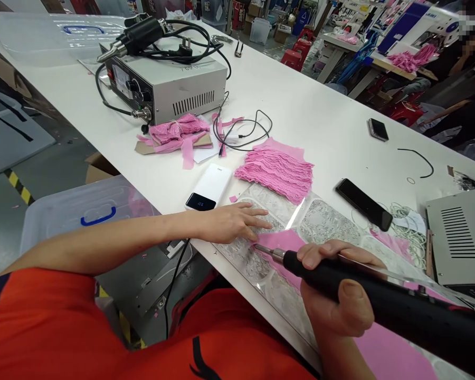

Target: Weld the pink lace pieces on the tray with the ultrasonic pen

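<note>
My right hand (336,295) is wrapped round a black handheld tool (383,298), whose metal tip (263,249) touches a pink fabric piece (281,241). The piece lies on a clear sheet of rhinestones (328,221) at the table's near edge. My left hand (231,221) lies flat with fingers stretched out, pressing on the sheet right beside the pink piece and the tool tip. A stack of pink fabric pieces (277,169) sits just beyond the sheet.
A white power bank (208,189) lies left of the stack. Two black phones (363,203) (377,129) lie on the white table (301,100). A grey control box (166,84) with a second tool stands at the back left; another box (459,237) sits right. A person works at the far right.
</note>
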Motion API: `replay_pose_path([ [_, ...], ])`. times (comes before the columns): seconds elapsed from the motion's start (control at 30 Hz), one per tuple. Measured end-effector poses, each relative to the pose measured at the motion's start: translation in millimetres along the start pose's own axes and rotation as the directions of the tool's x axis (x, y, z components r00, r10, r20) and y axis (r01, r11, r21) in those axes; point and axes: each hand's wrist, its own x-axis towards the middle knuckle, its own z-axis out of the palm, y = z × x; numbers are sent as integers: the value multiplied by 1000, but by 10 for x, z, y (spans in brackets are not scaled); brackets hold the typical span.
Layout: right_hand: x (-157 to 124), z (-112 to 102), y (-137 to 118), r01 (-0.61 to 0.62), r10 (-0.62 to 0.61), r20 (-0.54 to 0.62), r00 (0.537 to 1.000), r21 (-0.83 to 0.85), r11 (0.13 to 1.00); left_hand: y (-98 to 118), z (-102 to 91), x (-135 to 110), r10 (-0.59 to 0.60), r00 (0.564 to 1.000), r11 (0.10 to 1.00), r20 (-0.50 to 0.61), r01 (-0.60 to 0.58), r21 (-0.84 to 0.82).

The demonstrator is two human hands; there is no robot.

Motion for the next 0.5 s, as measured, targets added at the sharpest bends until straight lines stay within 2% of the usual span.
replay_pose_path([
  [0.5,3,22,8,25,-26,41,999,21,999,-27,35,9,50,995,999,-80,-49,14],
])
